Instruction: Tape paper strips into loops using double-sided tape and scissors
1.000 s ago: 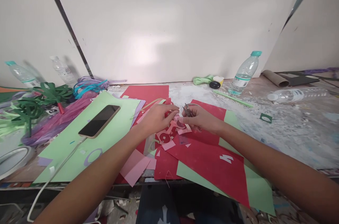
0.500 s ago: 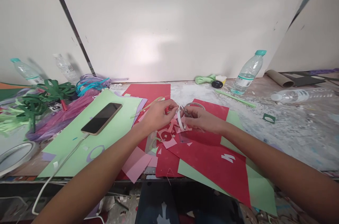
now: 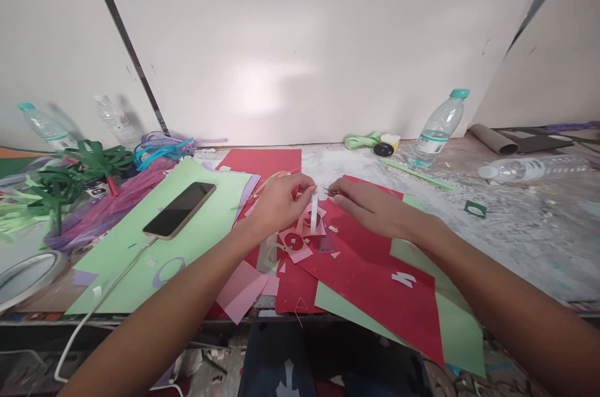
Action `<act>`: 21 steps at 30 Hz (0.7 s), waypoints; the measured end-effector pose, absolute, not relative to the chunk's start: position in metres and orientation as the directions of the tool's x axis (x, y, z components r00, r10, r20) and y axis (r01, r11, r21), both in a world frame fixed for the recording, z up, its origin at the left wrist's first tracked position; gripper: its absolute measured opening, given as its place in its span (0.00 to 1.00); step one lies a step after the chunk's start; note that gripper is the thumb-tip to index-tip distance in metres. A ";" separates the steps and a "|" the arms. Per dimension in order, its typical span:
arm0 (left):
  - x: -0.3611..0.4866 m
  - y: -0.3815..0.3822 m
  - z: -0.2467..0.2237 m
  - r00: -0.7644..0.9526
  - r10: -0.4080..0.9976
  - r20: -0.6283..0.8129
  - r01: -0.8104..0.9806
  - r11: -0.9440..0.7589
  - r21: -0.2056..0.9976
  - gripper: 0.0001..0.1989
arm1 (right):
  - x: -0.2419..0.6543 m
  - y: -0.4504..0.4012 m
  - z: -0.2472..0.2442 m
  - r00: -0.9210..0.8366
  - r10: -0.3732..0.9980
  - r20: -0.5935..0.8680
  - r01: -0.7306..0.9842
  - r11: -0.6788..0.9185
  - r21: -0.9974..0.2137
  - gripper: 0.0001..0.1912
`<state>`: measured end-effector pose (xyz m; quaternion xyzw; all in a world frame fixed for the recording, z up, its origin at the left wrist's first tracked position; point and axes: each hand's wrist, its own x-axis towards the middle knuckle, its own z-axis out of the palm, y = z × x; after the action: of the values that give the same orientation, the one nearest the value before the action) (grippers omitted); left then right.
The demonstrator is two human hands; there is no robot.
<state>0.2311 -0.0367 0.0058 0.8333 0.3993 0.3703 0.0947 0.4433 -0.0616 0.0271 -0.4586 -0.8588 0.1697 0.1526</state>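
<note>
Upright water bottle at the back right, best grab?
Take the water bottle around its clear body, above the label, from the front. It stands upright, leaning slightly in this view, with bare table in front; the teal cap is small.

The two hands, left hand and right hand, meet at the table's centre over the paper cut-outs. A phone lies on a paper sheet at nine o'clock of them, with paper strips beyond it at ten. An upright water bottle stands at two o'clock against the back board, a lying bottle at three.
</note>
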 end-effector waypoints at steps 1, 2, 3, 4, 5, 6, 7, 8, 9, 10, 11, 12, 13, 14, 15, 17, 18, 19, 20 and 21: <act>0.232 -0.037 0.006 0.414 0.735 0.537 0.595 -0.665 0.451 0.09 | 0.443 -0.060 0.027 -0.548 0.828 0.120 0.733 0.544 -0.408 0.20; 0.232 -0.037 0.005 0.423 0.734 0.531 0.593 -0.667 0.450 0.10 | 0.442 -0.058 0.026 -0.562 0.817 0.133 0.730 0.565 -0.385 0.20; 0.233 -0.038 0.004 0.430 0.733 0.526 0.592 -0.669 0.449 0.10 | 0.442 -0.057 0.025 -0.573 0.807 0.145 0.727 0.582 -0.364 0.19; 0.235 -0.038 0.003 0.433 0.733 0.525 0.590 -0.670 0.450 0.09 | 0.442 -0.055 0.025 -0.581 0.798 0.159 0.725 0.597 -0.344 0.19; 0.236 -0.039 0.002 0.432 0.733 0.526 0.589 -0.671 0.451 0.09 | 0.442 -0.055 0.024 -0.586 0.791 0.176 0.723 0.609 -0.327 0.18; 0.237 -0.040 0.001 0.428 0.733 0.528 0.589 -0.670 0.453 0.09 | 0.442 -0.054 0.024 -0.588 0.786 0.192 0.722 0.617 -0.313 0.17; 0.238 -0.040 0.001 0.423 0.735 0.530 0.590 -0.667 0.454 0.09 | 0.442 -0.054 0.024 -0.586 0.783 0.209 0.724 0.621 -0.300 0.17; 0.238 -0.041 0.000 0.417 0.737 0.532 0.594 -0.664 0.454 0.09 | 0.442 -0.054 0.023 -0.581 0.783 0.224 0.729 0.622 -0.286 0.16; 0.239 -0.041 0.000 0.410 0.739 0.534 0.599 -0.660 0.454 0.09 | 0.442 -0.055 0.023 -0.574 0.784 0.238 0.735 0.621 -0.271 0.16; 0.239 -0.042 0.000 0.404 0.742 0.536 0.604 -0.656 0.453 0.09 | 0.442 -0.055 0.024 -0.567 0.785 0.250 0.743 0.618 -0.256 0.16; 0.239 -0.042 -0.001 0.398 0.744 0.537 0.610 -0.652 0.451 0.09 | 0.442 -0.055 0.024 -0.559 0.787 0.260 0.752 0.614 -0.242 0.16; 0.239 -0.042 -0.001 0.392 0.745 0.540 0.614 -0.649 0.449 0.09 | 0.442 -0.056 0.024 -0.552 0.789 0.270 0.758 0.610 -0.230 0.16; 0.239 -0.042 -0.001 0.388 0.746 0.542 0.617 -0.647 0.448 0.09 | 0.442 -0.056 0.024 -0.546 0.791 0.278 0.764 0.606 -0.223 0.16; 0.238 -0.042 -0.001 0.386 0.745 0.544 0.618 -0.647 0.447 0.09 | 0.442 -0.056 0.025 -0.539 0.793 0.285 0.767 0.601 -0.223 0.16; 0.238 -0.042 -0.002 0.385 0.743 0.547 0.618 -0.648 0.445 0.09 | 0.442 -0.056 0.026 -0.533 0.795 0.289 0.769 0.597 -0.226 0.16; 0.239 -0.043 -0.002 0.390 0.736 0.554 0.615 -0.656 0.438 0.09 | 0.444 -0.056 0.028 -0.525 0.801 0.286 0.771 0.590 -0.238 0.16; 0.239 -0.043 -0.001 0.394 0.731 0.557 0.613 -0.661 0.433 0.08 | 0.445 -0.056 0.029 -0.522 0.805 0.282 0.772 0.587 -0.245 0.16; 0.240 -0.044 -0.001 0.400 0.727 0.558 0.611 -0.666 0.429 0.09 | 0.446 -0.056 0.030 -0.518 0.808 0.279 0.773 0.583 -0.252 0.16; 0.240 -0.045 0.000 0.406 0.723 0.559 0.609 -0.670 0.424 0.09 | 0.447 -0.056 0.031 -0.514 0.812 0.277 0.773 0.578 -0.262 0.16; 0.241 -0.046 0.001 0.412 0.721 0.557 0.610 -0.673 0.419 0.09 | 0.448 -0.056 0.032 -0.506 0.817 0.277 0.773 0.572 -0.275 0.16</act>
<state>0.2408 -0.0456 0.0007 0.8369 0.3976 0.3686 0.0752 0.4475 -0.0556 0.0318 -0.4588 -0.8659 0.0578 0.1906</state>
